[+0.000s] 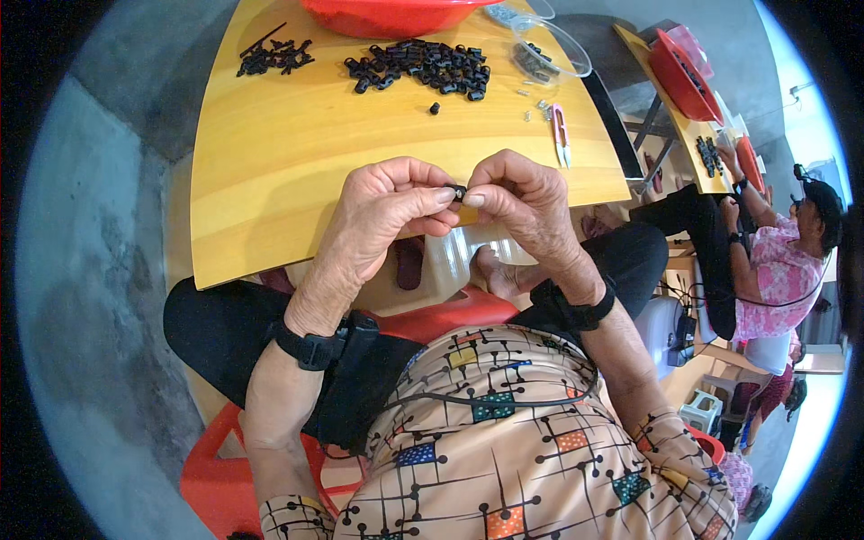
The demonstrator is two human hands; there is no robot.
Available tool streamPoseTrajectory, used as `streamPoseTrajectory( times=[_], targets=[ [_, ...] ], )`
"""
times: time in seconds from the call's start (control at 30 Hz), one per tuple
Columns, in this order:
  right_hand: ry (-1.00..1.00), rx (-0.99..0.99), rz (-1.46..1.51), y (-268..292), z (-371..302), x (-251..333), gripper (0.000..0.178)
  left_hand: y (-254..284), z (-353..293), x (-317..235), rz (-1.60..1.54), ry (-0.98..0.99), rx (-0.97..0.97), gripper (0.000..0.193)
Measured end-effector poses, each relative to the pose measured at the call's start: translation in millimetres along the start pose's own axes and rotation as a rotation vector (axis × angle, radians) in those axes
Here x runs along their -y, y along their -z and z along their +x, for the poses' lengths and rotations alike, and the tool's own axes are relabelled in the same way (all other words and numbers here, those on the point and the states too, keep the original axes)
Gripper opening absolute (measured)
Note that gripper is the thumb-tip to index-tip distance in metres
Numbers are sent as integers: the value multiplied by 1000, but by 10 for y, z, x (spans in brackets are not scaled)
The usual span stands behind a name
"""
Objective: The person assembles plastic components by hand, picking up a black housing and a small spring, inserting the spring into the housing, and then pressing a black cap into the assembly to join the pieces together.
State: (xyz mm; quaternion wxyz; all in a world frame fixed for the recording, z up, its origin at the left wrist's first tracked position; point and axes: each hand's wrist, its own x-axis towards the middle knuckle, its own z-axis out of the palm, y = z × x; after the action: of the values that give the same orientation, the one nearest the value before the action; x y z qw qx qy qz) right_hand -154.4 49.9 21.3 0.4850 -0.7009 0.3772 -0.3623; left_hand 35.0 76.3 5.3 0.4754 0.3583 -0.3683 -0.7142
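1. The yellow wooden worktop (261,171) reaches furthest left, its near edge just beyond the person's knees.
2. Near its far left corner lies a small heap of thin black pieces (274,58).
3. The left hand (387,207) is over the near edge, its thumb and fingers clamped on a small black part (459,193).
4. Further back, a red basin (396,16) stands at the far side, cut off by the upper border. Just below it spreads a larger heap of black fittings (418,65).
5. A single black fitting (435,108) lies apart, near that heap's lower edge.
6. The small black part is between both hands, raised above the worktop's near edge; a pale spot shows on it.
7. The right hand (526,198) pinches the part's right end, thumb against forefinger, so the fingertips of both hands nearly meet.
8. Beyond, a clear round tub (576,67) holds small pieces, too indistinct to identify.
9. Below it are tiny clear bits (528,115), with pink-handled snips (560,135) beside them.
10. Furthest right, a co-worker (778,279) in a pink patterned top sits at another worktop (670,112).
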Motion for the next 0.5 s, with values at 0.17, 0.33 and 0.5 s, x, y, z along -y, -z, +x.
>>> streamPoseTrajectory(
  times=[0.17,0.33,0.5],
  targets=[
    [-10,30,-40,17,26,-1,17,7,-6,-3,-5,3,2,17],
    [-61,94,195,-25,25,20,17,-10,-12,-27,38,19,51,18],
    [-200,181,323,-9,132,74,14,21,-38,-42,-43,19,57,17]
  ],
)
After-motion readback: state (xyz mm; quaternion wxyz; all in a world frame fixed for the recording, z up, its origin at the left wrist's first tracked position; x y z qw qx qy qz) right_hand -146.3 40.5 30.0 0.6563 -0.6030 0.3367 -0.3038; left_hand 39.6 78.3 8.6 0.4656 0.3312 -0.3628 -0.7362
